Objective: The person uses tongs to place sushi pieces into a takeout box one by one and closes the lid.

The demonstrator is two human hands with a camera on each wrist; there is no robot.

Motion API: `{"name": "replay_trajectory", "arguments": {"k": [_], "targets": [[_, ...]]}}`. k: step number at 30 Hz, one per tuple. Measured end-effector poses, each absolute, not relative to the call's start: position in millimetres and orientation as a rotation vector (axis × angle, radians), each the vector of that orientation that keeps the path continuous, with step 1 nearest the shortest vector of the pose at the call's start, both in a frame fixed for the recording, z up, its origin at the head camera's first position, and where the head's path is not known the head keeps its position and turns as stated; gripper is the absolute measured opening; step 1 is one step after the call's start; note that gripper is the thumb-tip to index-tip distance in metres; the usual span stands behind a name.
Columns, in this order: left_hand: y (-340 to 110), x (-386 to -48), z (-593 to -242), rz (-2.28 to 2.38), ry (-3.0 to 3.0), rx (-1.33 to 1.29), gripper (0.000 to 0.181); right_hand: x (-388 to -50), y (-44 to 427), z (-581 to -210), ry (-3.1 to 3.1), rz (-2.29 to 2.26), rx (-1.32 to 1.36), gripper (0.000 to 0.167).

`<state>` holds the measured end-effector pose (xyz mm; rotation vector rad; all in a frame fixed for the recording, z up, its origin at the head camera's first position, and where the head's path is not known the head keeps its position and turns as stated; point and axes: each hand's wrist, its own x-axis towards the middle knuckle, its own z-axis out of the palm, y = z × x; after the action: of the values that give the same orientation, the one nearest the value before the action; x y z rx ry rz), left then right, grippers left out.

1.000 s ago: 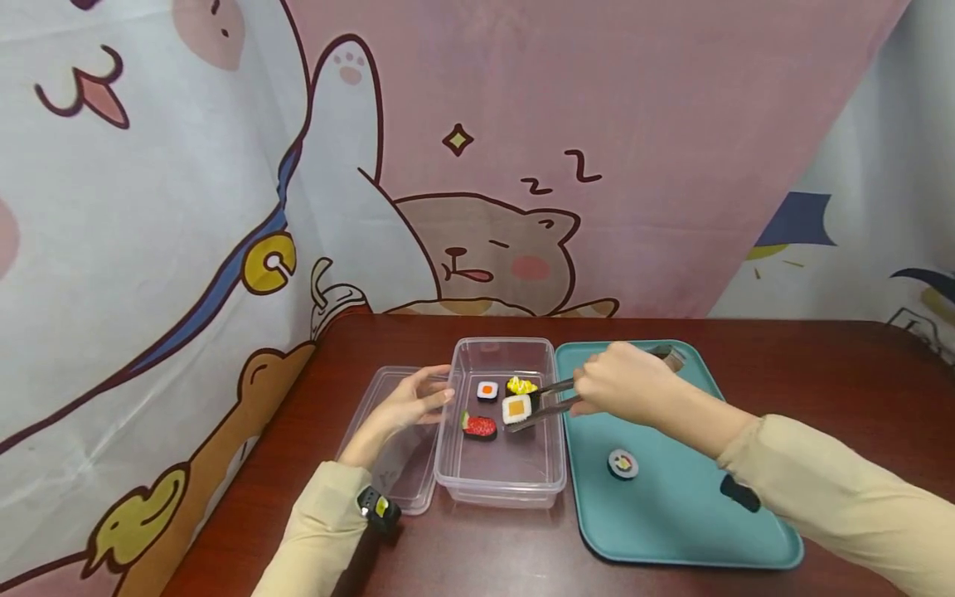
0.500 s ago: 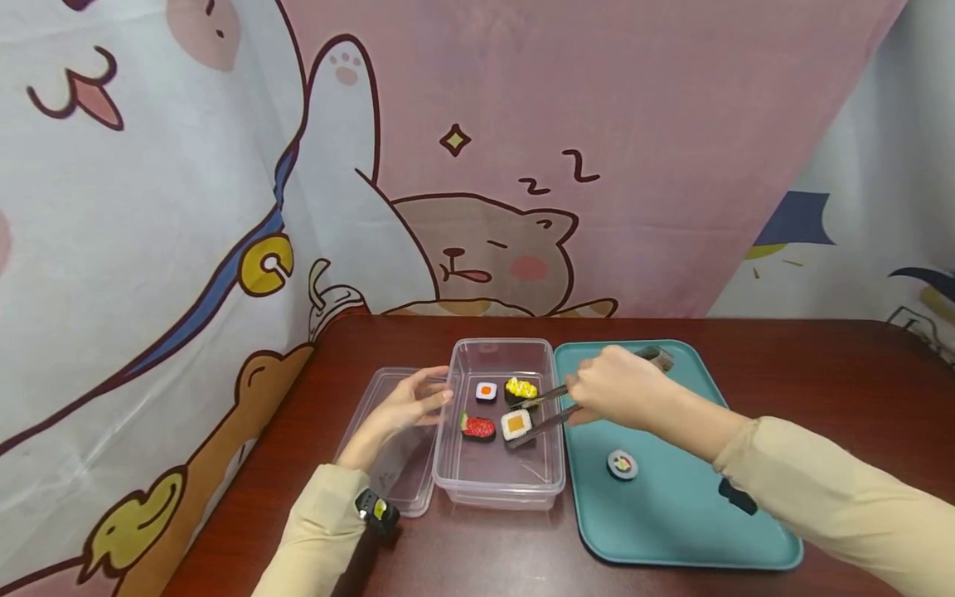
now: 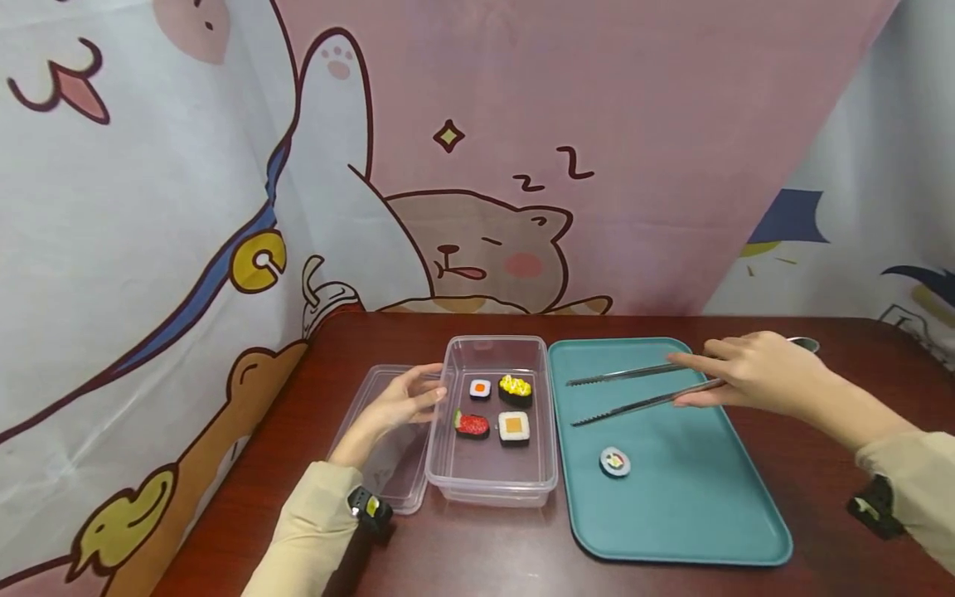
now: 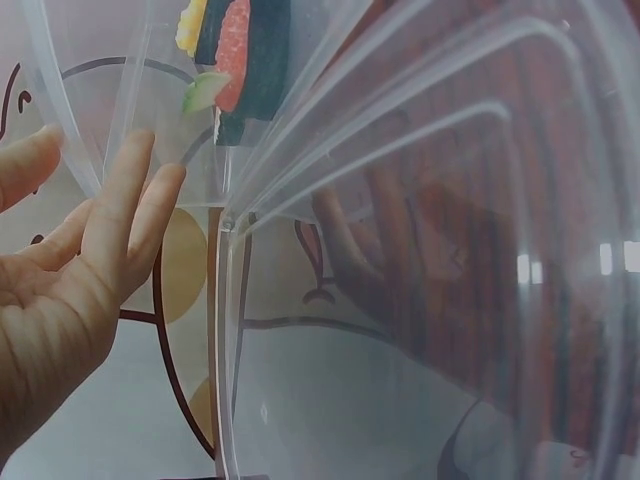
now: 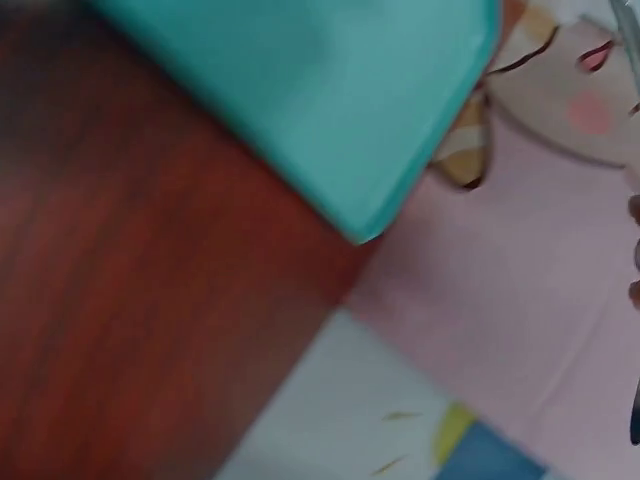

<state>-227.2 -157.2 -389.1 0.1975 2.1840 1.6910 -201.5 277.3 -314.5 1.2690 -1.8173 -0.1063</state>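
Observation:
My right hand (image 3: pixel 761 373) holds metal tongs (image 3: pixel 634 406) over the teal tray (image 3: pixel 686 514); their tips are spread with nothing between them. Just below the tips, a round sushi piece (image 3: pixel 615 462) lies on the tray. Fingers loosely extended, my left hand (image 3: pixel 395 408) rests against the left wall of the clear box (image 3: pixel 492 489); it also shows in the left wrist view (image 4: pixel 90 270). Inside the box are a square white piece (image 3: pixel 514 427), a yellow-topped piece (image 3: pixel 516 390), a red-topped piece (image 3: pixel 472 425) and a small white piece with an orange centre (image 3: pixel 481 389).
A clear lid (image 3: pixel 406 489) lies on the dark red table (image 3: pixel 462 555), left of the box and partly under my left hand. Behind the table hangs a printed cloth (image 3: pixel 634 166). The tray stands just right of the box.
The tongs have let go of the square white piece, which now sits on the box floor. My right hand has moved right with the tongs, out over the tray. My left hand stays put.

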Motion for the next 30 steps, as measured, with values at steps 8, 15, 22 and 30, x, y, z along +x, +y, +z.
{"name": "replay_trajectory", "arguments": {"k": [8, 15, 22, 30], "targets": [[-159, -227, -388, 1.691, 2.176, 0.206, 0.055, -190, 312, -350, -1.859, 0.001, 1.38, 0.056], [-160, -225, -386, 1.717, 2.16, 0.219, 0.055, -187, 322, -369, -1.91, 0.019, 1.435, 0.054], [-158, -224, -387, 1.72, 2.17, 0.202, 0.054, -190, 323, -375, -1.89, -0.125, 1.392, 0.059], [-155, -225, -387, 1.706, 2.185, 0.173, 0.053, -191, 322, -375, -1.832, -0.231, 1.392, 0.055]]}}
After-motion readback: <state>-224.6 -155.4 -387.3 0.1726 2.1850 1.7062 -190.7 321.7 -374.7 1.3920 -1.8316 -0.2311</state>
